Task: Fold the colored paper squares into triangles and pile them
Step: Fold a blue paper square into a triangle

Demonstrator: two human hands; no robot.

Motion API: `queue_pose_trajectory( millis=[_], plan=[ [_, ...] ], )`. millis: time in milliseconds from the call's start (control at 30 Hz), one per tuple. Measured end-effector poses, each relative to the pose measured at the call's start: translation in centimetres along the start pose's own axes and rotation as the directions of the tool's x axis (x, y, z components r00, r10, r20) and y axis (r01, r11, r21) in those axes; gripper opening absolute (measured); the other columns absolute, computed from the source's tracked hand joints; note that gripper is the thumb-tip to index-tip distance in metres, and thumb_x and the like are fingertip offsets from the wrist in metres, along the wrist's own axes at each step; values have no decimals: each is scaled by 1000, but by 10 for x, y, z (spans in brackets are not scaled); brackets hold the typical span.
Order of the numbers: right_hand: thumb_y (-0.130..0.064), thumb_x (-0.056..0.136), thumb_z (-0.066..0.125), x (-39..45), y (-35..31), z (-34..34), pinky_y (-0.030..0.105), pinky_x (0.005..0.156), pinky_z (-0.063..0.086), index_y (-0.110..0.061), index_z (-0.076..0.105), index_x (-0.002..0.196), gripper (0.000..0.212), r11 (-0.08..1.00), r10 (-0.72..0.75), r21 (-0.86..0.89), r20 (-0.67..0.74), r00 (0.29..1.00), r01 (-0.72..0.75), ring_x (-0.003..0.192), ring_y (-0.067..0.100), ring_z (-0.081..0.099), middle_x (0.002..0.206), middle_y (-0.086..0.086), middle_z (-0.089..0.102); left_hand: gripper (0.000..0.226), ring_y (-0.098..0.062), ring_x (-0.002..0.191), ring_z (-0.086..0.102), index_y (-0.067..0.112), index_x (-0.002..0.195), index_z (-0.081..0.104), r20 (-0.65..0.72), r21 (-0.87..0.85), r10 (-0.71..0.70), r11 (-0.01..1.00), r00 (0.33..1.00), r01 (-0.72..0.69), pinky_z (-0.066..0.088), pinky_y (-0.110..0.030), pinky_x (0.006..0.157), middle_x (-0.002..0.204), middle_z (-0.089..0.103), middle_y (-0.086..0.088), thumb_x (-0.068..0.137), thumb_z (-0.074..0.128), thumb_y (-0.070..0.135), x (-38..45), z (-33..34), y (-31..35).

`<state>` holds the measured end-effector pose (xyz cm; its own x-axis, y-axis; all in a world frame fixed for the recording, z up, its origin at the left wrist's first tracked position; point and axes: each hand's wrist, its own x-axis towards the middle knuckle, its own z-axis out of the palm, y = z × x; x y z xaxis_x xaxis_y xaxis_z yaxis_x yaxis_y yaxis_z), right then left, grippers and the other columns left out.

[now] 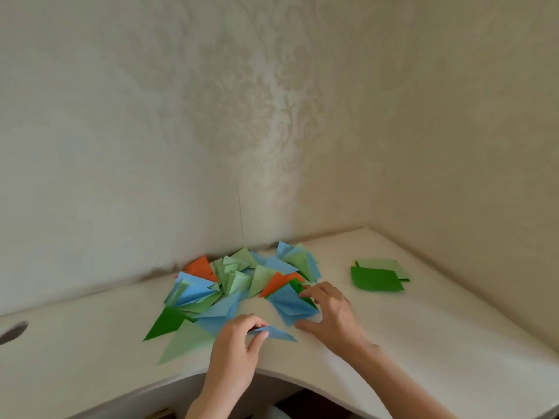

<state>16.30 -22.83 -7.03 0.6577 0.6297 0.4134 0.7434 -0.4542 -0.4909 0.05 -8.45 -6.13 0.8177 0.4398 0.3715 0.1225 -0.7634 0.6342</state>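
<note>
Pale patterned wallpaper is backing a white bench (423, 343) where a heap of folded triangles (239, 282) is lying against the wall, with unfolded green squares (376, 278) well apart to its right. At the near edge the left hand (239, 349) is pinching a blue triangle (276, 332) by its folded end, while the right hand (331, 313) is resting spread-fingered on blue paper at the heap's edge. Being light, thin and easily creased, the paper is probably calling for a gentle pinch near the fold, not at the loose tips.

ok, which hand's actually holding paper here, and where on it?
The left hand pinches a folded blue triangle at its left end, thumb below and fingers on top. The right hand holds nothing; its spread fingers hover over or touch the pile of folded triangles.
</note>
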Motion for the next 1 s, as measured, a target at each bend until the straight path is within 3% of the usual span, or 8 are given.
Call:
queue_pose_trajectory(
  millis=[233,400,567,667,800,867,1000],
  plan=[
    [-30,79,76,15,-4,13,30,75,44,-17,75,88,15,996,84,16,-67,994,-84,90,19,54,95,-6,54,17,3,82,54,33,84,60,2,-33,19,999,1000,-19,39,-8,72,84,60,19,87,68,18,9,5,-2],
    [-45,86,65,24,-4,9,30,89,42,-23,75,94,26,960,281,-9,106,954,-281,107,17,50,111,-5,56,13,2,85,56,29,86,62,4,-67,33,997,999,-33,38,-7,73,86,59,21,87,68,18,18,13,-5],
    [-53,82,65,24,-11,11,29,87,39,-25,71,86,29,941,336,-112,171,926,-320,109,18,45,112,-6,52,24,1,88,55,36,88,57,-5,-86,5,996,1000,-5,40,-10,75,90,60,21,85,70,16,31,26,-14],
    [-48,81,68,25,-12,14,28,83,43,-23,71,85,26,953,303,-71,146,942,-296,100,16,50,105,-6,55,22,-3,91,54,32,93,60,-51,-65,7,998,999,-10,42,-16,79,92,57,22,83,72,18,41,35,-18],
    [-41,85,68,21,-5,3,8,65,37,-27,71,88,15,957,271,103,27,962,-272,79,5,52,95,-10,54,28,-7,93,49,26,99,61,-148,-36,48,998,988,-54,41,-20,80,98,53,16,78,77,17,47,42,-18],
    [-33,85,70,19,2,-4,8,63,38,-29,69,90,7,952,277,139,1,961,-274,75,2,53,93,-12,57,30,-9,94,49,26,102,61,-176,-20,71,997,982,-75,42,-23,81,100,54,14,78,77,19,49,45,-19],
    [-29,80,72,18,4,-2,18,64,46,-32,69,88,10,936,328,111,68,942,-334,71,3,55,84,-15,65,27,-15,92,54,24,101,64,-205,19,80,997,975,-77,47,-32,76,97,58,11,78,77,21,54,54,-18]
  ],
)
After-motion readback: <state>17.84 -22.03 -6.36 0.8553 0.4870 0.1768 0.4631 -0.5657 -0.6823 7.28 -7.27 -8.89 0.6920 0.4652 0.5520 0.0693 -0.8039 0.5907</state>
